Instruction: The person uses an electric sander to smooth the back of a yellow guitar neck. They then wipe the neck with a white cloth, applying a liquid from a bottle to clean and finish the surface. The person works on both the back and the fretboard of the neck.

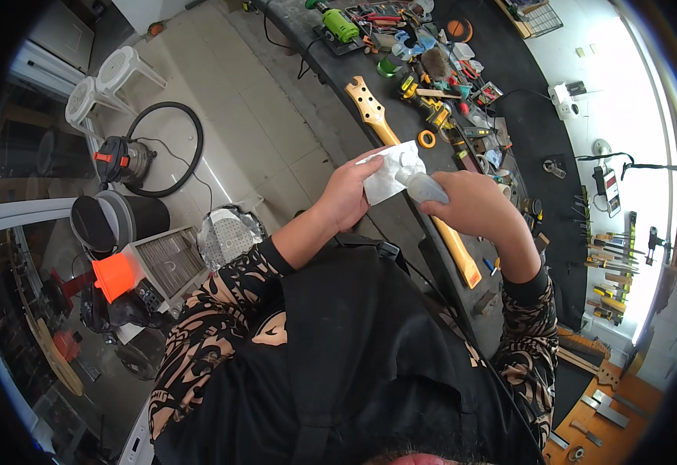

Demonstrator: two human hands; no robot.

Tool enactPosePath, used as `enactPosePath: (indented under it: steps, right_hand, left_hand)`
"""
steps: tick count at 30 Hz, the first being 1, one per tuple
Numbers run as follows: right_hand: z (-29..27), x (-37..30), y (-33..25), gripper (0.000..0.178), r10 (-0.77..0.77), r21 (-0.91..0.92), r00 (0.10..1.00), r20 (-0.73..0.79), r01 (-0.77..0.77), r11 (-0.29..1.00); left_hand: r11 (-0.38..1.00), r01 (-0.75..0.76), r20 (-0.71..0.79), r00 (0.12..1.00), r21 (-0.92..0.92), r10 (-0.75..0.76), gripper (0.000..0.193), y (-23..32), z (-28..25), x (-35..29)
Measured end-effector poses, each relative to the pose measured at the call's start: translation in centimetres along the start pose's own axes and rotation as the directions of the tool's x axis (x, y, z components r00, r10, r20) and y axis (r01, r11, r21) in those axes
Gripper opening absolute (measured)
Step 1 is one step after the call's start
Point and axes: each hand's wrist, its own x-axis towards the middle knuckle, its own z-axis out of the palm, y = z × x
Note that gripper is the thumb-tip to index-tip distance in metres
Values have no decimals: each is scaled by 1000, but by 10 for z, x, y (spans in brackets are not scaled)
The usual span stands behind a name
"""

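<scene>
My left hand (pixel 344 194) grips a white paper towel (pixel 387 177), thumb on top and fingers beneath. Against the towel's right side my right hand (pixel 474 203) tips a translucent squeeze bottle (pixel 425 187), its spout end touching or just over the paper. Below both hands a guitar neck (pixel 453 246) of pale, glossy wood lies along the bench edge. Its headstock (pixel 367 101), with several peg holes, points to the far left, and its heel end is nearest me. The hands and towel hide the middle of the neck.
The dark workbench (pixel 536 167) carries a yellow-black cordless drill (pixel 429 105), an orange tape roll (pixel 427 139), a green power tool (pixel 338 25) and scattered hand tools. On the floor at left stand a shop vacuum (pixel 121 160) with a black hose, white stools (pixel 125 68) and an orange bucket (pixel 113 277).
</scene>
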Motion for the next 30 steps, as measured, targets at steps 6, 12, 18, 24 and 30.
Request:
enactPosePath:
  steps: [6,12,18,24,30]
  right_hand:
    - [-8,1,7,49,19,-41,1000,-6,-19,999]
    - [3,4,13,49,-25,31,999,-22,26,999]
    - [73,47,73,50,-36,657,979,-203,163,736]
    - [209,121,143,46,441,896,786,-433,430,114]
    - [313,190,201,41,583,728,446,-679,305,614]
  left_hand:
    - [1000,-20,-13,1000,-16,20,49,7,-6,-4]
    - [1000,20,-72,997,-16,-21,49,13,-5,9]
    - [985,126,-103,985,-122,-139,49,-3,-29,50]
    - [981,188,-386,902,-44,-191,46,-6,-116,121]
    - [49,-166,73,653,985,754,37,54,-125,218]
